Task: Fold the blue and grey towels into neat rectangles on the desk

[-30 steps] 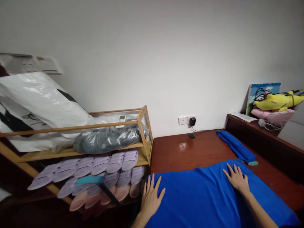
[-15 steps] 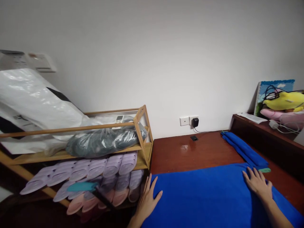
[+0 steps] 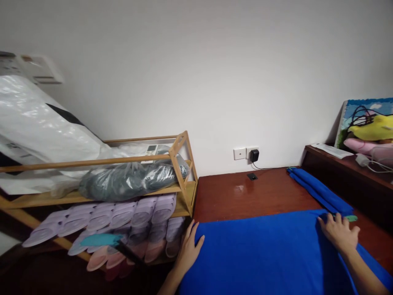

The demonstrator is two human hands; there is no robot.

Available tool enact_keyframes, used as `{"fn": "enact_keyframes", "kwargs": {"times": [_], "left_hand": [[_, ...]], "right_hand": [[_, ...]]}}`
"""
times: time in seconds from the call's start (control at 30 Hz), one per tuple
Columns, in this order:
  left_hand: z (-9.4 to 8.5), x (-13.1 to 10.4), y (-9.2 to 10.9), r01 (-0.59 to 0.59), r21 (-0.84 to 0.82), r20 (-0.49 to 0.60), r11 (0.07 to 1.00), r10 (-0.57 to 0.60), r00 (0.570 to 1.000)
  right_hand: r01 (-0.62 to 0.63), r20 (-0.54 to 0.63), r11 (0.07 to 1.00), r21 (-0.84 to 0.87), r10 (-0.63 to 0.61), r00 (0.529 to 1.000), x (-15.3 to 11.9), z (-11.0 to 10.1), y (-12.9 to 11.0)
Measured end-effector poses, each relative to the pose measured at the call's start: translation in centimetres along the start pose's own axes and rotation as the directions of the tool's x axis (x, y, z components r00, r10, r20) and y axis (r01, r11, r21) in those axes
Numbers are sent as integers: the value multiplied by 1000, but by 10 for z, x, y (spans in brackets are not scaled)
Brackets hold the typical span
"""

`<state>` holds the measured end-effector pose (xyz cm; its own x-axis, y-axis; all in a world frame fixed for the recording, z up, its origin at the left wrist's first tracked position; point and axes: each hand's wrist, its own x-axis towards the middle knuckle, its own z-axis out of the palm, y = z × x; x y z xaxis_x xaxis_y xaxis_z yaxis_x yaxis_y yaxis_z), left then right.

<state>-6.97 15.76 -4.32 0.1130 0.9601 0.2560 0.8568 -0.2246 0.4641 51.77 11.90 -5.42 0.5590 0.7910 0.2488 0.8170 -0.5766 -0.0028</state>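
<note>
A wide blue cloth [image 3: 260, 250] lies spread over the front of the red-brown table. My left hand [image 3: 188, 250] rests at its left edge, open, fingers pointing forward and the thumb apart on the cloth. On the right side of the cloth, near its far edge, is my right hand [image 3: 339, 235], palm down with fingers apart and slightly bent. Just beyond that hand lies a narrow folded blue cloth [image 3: 319, 190]. A small green tab [image 3: 351, 218] shows beside the right fingers.
The wooden table [image 3: 227, 196] meets the wall, where a black plug [image 3: 254, 155] sits in a socket. Left stands a wooden rack [image 3: 181, 172] with bagged items and several lilac slippers [image 3: 143, 213]. A raised shelf [image 3: 337, 157] at right carries a yellow plush toy [image 3: 374, 128].
The view has shifted slightly. My right hand has its fingers more bent, and my left hand's fingers are closer together. The cloth stays spread out.
</note>
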Motion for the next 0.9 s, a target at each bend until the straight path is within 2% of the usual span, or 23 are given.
{"fn": "enact_keyframes", "kwargs": {"times": [0.07,0.1,0.17,0.23,0.33,0.47,0.53,0.6,0.7,0.8,0.9], "left_hand": [[-4,-3,9,-28,87,-25,996,31,999],[-6,-6,14,-49,138,-37,989,54,998],[-7,-13,21,-78,218,-18,973,84,996],[-5,-17,26,-81,254,63,964,67,996],[-3,-15,31,-69,285,151,956,26,988],[-13,-20,45,-85,327,134,941,43,990],[-21,-35,55,-144,321,104,936,116,988],[-24,-58,63,-251,293,109,923,228,967],[-20,-90,64,-391,261,160,883,361,919],[-19,-108,63,-420,264,148,868,394,907],[-26,-116,66,-386,278,72,880,382,921]], "right_hand": [[7,-69,1000,9,-6,998,-15,-6,-19],[19,-63,999,39,-16,998,-22,-5,-27],[49,35,991,124,-54,998,-31,2,-35],[63,135,981,183,-88,987,-34,12,-36],[81,186,974,213,-122,975,-28,18,-34],[-8,156,964,264,-34,987,-33,-3,-49],[-20,121,950,310,-19,992,-55,-18,-62],[91,98,931,353,-133,986,-91,-27,-71],[269,98,881,389,-330,939,-153,-25,-69],[315,94,873,374,-373,923,-193,-18,-56],[311,48,881,356,-350,936,-204,-26,-50]]}}
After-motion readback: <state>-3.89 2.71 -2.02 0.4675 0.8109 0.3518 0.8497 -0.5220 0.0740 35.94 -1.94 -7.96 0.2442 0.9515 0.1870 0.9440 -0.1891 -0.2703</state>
